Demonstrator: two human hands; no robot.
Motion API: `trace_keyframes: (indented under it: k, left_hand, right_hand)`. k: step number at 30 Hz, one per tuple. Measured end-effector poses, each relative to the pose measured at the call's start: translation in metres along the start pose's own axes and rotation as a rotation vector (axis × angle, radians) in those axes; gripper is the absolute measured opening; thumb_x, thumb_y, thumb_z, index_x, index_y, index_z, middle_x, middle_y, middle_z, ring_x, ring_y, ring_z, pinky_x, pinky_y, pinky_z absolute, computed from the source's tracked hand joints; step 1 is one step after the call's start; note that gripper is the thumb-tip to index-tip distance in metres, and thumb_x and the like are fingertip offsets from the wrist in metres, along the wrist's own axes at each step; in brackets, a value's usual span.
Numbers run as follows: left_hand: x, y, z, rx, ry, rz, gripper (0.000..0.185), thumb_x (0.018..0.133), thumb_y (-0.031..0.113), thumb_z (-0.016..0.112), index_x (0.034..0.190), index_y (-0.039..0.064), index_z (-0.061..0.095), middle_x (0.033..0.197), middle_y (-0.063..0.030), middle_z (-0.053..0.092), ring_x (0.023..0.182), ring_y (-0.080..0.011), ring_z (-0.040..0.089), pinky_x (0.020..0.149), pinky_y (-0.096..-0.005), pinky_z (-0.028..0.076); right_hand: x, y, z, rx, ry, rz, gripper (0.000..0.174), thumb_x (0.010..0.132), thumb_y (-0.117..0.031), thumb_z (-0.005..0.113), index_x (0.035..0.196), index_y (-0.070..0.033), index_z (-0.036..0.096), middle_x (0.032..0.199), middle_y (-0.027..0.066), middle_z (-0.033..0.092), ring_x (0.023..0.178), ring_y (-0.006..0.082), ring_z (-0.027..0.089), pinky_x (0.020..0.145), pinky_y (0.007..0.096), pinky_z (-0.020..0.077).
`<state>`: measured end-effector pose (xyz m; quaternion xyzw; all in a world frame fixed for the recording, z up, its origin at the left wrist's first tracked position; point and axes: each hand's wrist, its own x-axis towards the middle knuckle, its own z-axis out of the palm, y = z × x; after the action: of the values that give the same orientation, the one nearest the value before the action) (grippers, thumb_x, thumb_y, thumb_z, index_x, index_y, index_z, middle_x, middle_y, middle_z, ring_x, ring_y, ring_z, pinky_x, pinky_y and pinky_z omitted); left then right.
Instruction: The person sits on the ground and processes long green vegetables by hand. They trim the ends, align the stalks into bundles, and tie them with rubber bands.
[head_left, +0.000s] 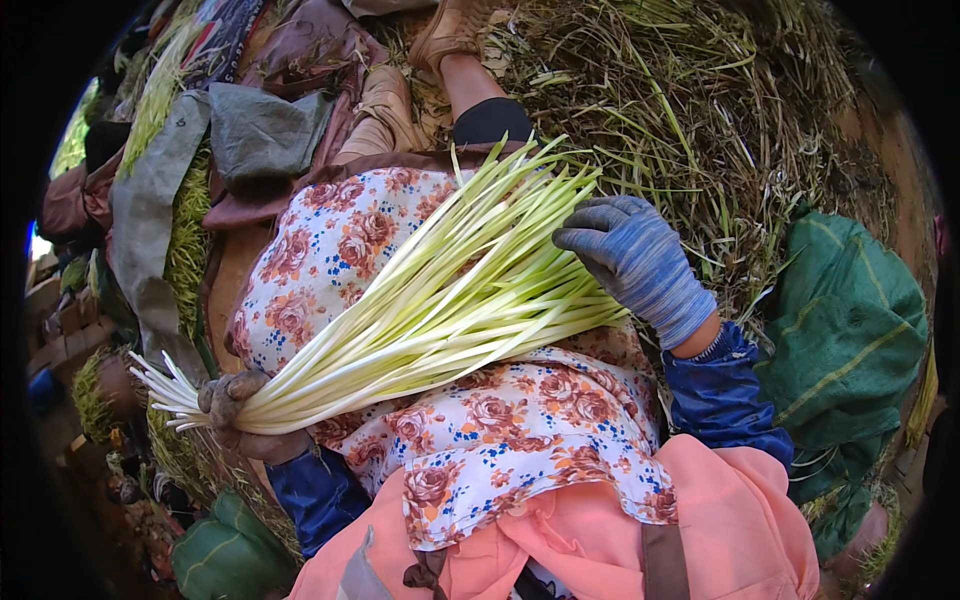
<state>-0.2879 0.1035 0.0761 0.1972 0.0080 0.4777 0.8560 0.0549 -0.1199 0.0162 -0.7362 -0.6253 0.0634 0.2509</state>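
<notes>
My left hand, in a soiled brown glove, is closed around the white stem end of a bundle of long, chive-like stalks. The stems' cut-looking ends stick out to the left past my fist. Pale green leaves fan out to the upper right across the floral apron on my lap. At the fan's right edge is my right hand, in a blue-grey knitted glove, its fingers curled against the leaves. Whether these fingers pinch any leaf is hidden.
A heap of dry and green leaf scraps covers the ground at upper right. Green woven sacks lie at right and lower left. Grey cloth covers more greens at left. Another person's foot shows at the top.
</notes>
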Motion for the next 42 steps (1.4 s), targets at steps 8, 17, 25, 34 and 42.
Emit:
trace_keyframes:
  k: [8,17,25,34,42]
  left_hand:
    - [-0.002,0.000,-0.001,0.008,0.001,-0.004,0.023,0.074,-0.001,0.056,0.080,0.017,0.045,0.067,0.0095,0.054,0.069,-0.0046,0.055,0.084,-0.0343,0.042]
    - [-0.008,0.002,0.000,0.109,0.092,0.055,0.022,0.074,-0.001,0.056,0.081,0.016,0.045,0.065,0.0099,0.048,0.066,-0.0046,0.051,0.083,-0.0328,0.043]
    - [-0.009,0.002,0.000,0.065,0.065,0.026,0.023,0.073,-0.001,0.057,0.080,0.016,0.044,0.067,0.0093,0.051,0.067,-0.0039,0.052,0.082,-0.0322,0.042]
    - [-0.008,-0.001,-0.001,0.008,0.037,0.004,0.024,0.074,-0.001,0.057,0.078,0.018,0.043,0.066,0.0100,0.052,0.068,-0.0038,0.053,0.083,-0.0319,0.041]
    - [-0.010,0.001,0.002,0.046,0.075,0.021,0.022,0.072,-0.001,0.060,0.081,0.014,0.046,0.068,0.0075,0.053,0.071,-0.0061,0.055,0.086,-0.0330,0.043]
  right_hand:
    - [-0.001,-0.004,0.030,-0.167,0.003,-0.086,0.014,0.072,-0.017,0.056,0.083,-0.020,0.064,0.095,-0.0011,0.062,0.106,0.0197,0.054,0.103,0.0453,0.0266]
    - [-0.021,-0.013,0.029,-0.083,0.124,0.100,0.021,0.063,-0.009,0.067,0.083,-0.015,0.062,0.087,0.0001,0.062,0.099,0.0223,0.058,0.101,0.0474,0.0300]
    - [-0.043,-0.023,0.020,0.013,0.011,0.109,0.022,0.069,-0.014,0.063,0.091,-0.017,0.063,0.092,0.0004,0.063,0.097,0.0192,0.057,0.099,0.0402,0.0326]
    - [-0.026,-0.016,0.031,-0.040,-0.061,0.234,0.029,0.077,-0.021,0.062,0.106,-0.019,0.061,0.064,0.0047,0.055,0.059,0.0258,0.056,0.054,0.0382,0.0436]
    - [-0.024,-0.013,0.035,0.037,-0.024,0.185,0.019,0.075,-0.021,0.062,0.093,-0.014,0.062,0.073,0.0059,0.061,0.067,0.0242,0.060,0.062,0.0365,0.0461]
